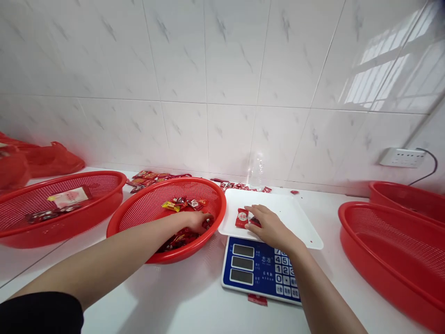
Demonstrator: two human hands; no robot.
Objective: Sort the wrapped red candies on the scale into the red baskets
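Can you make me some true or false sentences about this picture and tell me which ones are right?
1. The left hand reaches into a red plastic basket. True.
2. The right hand is in that basket too. False: it is over the flat white tray.
3. A small yellow shiny packet lies on the white tray. False: it is in the basket.
4. The clear plastic bottle stands near the tiled wall. True.
5. The scale's front panel is green. False: the panel is blue.

Baskets (120, 218), bright red; the one at the bench's (205, 297) left edge holds a pink-and-cream packet (70, 198). Scale (259, 273), blue panel, white keys. Tray (288, 211), plain white. Wall tiles (229, 65), white, grey-flecked.
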